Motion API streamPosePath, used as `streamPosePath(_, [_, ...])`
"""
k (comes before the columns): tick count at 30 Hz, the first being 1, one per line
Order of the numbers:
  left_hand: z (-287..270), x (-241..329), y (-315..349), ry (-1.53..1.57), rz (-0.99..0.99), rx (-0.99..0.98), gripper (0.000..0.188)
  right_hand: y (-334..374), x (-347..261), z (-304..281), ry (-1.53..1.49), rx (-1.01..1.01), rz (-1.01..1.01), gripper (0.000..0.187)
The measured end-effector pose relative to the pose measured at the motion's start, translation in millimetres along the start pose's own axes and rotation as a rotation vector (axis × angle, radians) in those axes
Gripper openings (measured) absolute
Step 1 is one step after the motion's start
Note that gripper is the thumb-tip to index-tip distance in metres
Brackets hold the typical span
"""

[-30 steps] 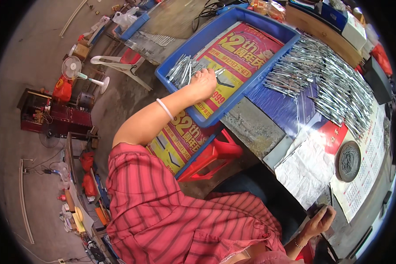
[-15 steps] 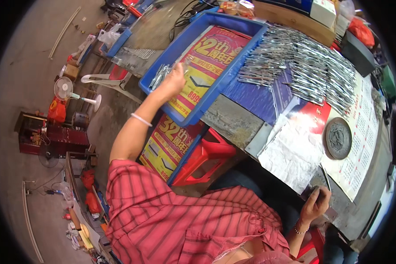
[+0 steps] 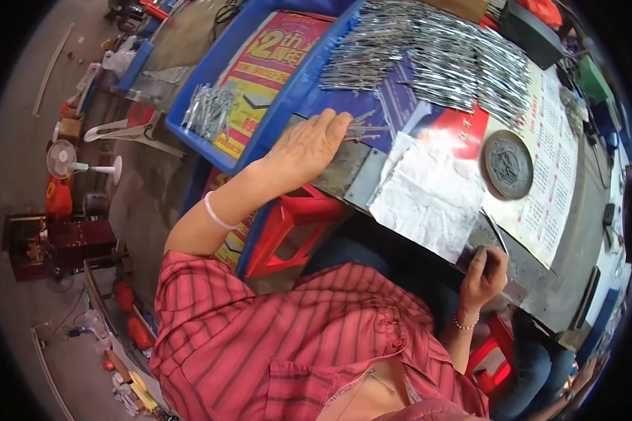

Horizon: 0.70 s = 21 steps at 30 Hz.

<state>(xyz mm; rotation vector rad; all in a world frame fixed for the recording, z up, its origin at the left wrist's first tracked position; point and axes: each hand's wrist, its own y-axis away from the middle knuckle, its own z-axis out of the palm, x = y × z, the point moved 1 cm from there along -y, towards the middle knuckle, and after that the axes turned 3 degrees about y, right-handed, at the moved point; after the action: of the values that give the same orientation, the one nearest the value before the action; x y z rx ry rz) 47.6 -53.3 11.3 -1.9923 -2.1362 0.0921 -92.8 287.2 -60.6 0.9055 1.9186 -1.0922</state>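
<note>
My left hand [image 3: 312,144] is above the near table edge, just right of the blue tray [image 3: 267,130]. Its fingers are bent together around a few thin metal rods [image 3: 365,130], whose ends stick out to the right over a blue sheet [image 3: 398,91]. Inside the tray, a loose pile of similar silvery rods [image 3: 212,111] lies on a red-and-yellow printed sheet [image 3: 274,49]. By the table's front edge, my right hand [image 3: 486,275] is closed, with a slim pointed metal tool [image 3: 496,230] projecting from it. The tool's grip is hidden by the fingers.
Dense rows of metal rods [image 3: 435,56] cover the far tabletop. A round dark dish [image 3: 508,164] sits on a calendar sheet [image 3: 541,210], beside crumpled white paper [image 3: 432,203]. A red stool [image 3: 291,231] stands under the tray side; a fan [image 3: 62,158] is far left.
My left hand has moved from over the tray rightward to the table edge beside the blue sheet. The whole view has shifted; my right hand stays by the tool.
</note>
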Motion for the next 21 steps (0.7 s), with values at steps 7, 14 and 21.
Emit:
streamPosePath(7, [28,-3,-6,-0.13,-0.104,-0.079,0.04,-1,0,-4,0.024,-0.035,-0.048,0.003])
streamPosePath(14, [16,-6,3,0.217,-0.128,0.034,0.044,-3,0,-3,0.059,-0.012,-0.043,0.003])
streamPosePath(21, [20,8,18,0.334,-0.137,0.247,0.025,-1,1,0,0.087,-0.007,-0.031,0.003])
